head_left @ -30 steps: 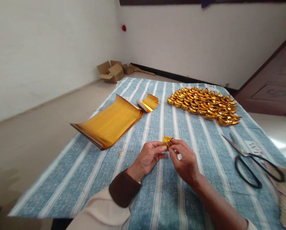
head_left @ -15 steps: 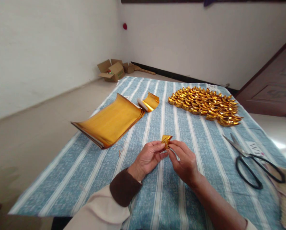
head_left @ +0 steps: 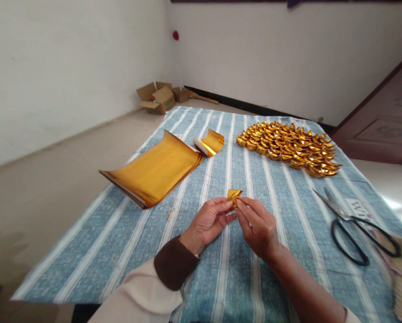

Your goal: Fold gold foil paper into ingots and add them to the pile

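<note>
Head view: left hand (head_left: 209, 222) and right hand (head_left: 257, 226) meet at near centre above the striped blue tablecloth (head_left: 281, 202), fingertips of both closed on a small folded gold-foil piece (head_left: 233, 196). It appears light, thin and easily creased, best pinched at its folded edges. Far left lies a stack of gold foil sheets (head_left: 155, 170); far right, a heap of folded gold ingots (head_left: 290, 146); right, black scissors (head_left: 354, 226).
</note>
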Tool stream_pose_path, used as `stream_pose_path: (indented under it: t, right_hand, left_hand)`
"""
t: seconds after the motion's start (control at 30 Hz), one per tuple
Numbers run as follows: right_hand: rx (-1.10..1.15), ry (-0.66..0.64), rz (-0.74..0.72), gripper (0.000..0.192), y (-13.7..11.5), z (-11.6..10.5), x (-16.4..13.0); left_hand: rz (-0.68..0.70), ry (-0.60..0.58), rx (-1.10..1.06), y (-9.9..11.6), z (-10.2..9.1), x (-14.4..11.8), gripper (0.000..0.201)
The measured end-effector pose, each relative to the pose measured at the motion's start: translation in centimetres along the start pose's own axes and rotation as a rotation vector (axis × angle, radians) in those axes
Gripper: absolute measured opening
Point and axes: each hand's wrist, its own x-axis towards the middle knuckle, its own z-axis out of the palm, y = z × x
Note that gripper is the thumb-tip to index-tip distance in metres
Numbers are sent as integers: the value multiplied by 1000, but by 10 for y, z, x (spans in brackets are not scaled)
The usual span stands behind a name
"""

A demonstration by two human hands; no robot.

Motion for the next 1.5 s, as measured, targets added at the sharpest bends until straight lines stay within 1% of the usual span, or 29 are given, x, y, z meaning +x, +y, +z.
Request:
stream_pose_path:
  t: [0.17, 0.3, 0.43, 0.7, 0.93, 1.03, 1.23, 1.5]
  right_hand:
    - [-15, -8, -15, 27, -1, 0, 1]
    - [-1, 4, 18, 31, -2, 0, 3]
    - [8, -6, 21, 33, -1, 1, 2]
    - [6, -34, 24, 29, 0, 1, 3]
    - [25, -43, 22, 24, 0, -2, 4]
    - [53, -35, 25, 22, -1, -3, 5]
    - [120, 0, 67, 18, -2, -1, 6]
    - [59, 13, 34, 20, -3, 0, 7]
  left_hand:
    - [13, -17, 7, 0, 1, 0, 14]
    - [16, -19, 26, 0, 2, 0, 15]
    - [22, -23, 31, 0, 1, 0, 15]
    - [18, 12, -6, -1, 1, 1, 14]
    - [40, 13, -9, -1, 2, 2, 13]
    - [46, 13, -7, 0, 2, 2, 15]
    - [33, 23, 11, -1, 0, 2, 14]
    - [31, 23, 8, 0, 2, 2, 15]
